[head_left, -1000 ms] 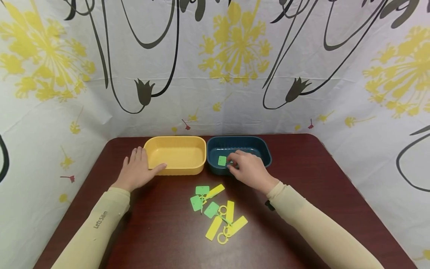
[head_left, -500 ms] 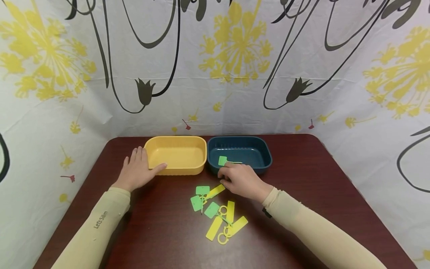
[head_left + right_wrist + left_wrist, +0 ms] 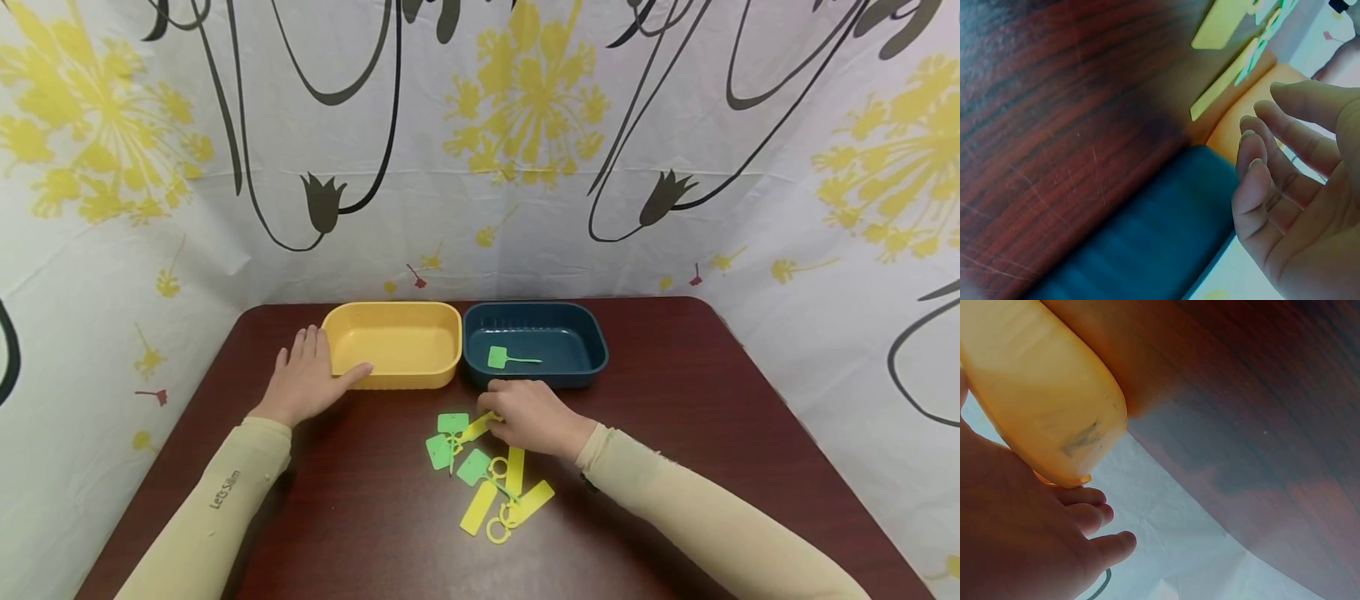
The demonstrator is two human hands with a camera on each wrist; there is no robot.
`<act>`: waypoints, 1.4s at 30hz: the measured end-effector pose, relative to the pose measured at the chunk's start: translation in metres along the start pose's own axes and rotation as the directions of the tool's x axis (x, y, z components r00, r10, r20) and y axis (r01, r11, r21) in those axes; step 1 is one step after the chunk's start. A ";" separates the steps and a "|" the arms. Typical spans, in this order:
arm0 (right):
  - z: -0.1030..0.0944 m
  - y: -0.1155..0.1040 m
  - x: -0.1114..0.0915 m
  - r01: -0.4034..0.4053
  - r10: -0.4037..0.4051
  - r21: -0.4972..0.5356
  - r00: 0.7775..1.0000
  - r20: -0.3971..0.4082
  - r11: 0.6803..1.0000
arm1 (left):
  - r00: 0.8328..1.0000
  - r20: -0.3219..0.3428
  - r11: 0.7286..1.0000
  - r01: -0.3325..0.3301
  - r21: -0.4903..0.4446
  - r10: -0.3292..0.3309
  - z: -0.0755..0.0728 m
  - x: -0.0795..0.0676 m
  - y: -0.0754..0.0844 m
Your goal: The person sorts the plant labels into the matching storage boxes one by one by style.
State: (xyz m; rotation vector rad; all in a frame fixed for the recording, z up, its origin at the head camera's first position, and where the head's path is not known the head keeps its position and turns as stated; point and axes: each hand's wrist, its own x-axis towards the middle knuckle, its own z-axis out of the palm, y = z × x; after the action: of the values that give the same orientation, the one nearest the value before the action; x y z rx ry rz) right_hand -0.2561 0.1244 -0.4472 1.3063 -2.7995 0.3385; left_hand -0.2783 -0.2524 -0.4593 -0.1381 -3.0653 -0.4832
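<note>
My left hand rests with fairly straight fingers on the left rim of the yellow tray. In the left wrist view its palm lies along the tray's side. My right hand, fingers loosely bent and holding nothing, hovers in front of the dark blue tray. Its fingertips overlap the end of a yellow plastic tag in the head view. The right wrist view has a gap between thumb and fingers. Inside the blue tray lies a green square tag with a thin tail.
Several loose tags share the table: green squares with tails, such as one green tag, and yellow strips with ring ends, such as one yellow tag. The two trays stand side by side near the back edge, before a patterned cloth.
My right hand has let go of the green tag inside the blue tray and moved out toward the yellow tag near the pile. The left hand stays on the yellow tray.
</note>
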 end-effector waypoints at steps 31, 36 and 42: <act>0.018 -0.002 -0.001 0.042 -0.041 -0.068 0.999 0.014 0.997 | 1.000 0.004 1.000 -0.003 0.002 0.003 -0.001 -0.001 0.001; 0.017 -0.002 -0.001 0.047 -0.047 -0.068 0.999 0.005 0.997 | 1.000 0.006 1.000 0.001 0.004 -0.001 -0.003 -0.002 0.003; 0.015 -0.003 -0.002 0.044 -0.045 -0.073 0.999 -0.011 0.996 | 1.000 0.003 1.000 -0.002 0.002 0.002 -0.004 -0.003 0.004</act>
State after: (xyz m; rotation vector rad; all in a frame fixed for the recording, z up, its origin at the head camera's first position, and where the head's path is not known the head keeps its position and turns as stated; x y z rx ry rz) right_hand -0.2515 0.1208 -0.4611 1.3434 -2.7394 0.2400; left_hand -0.2745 -0.2500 -0.4548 -0.1416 -3.0680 -0.4810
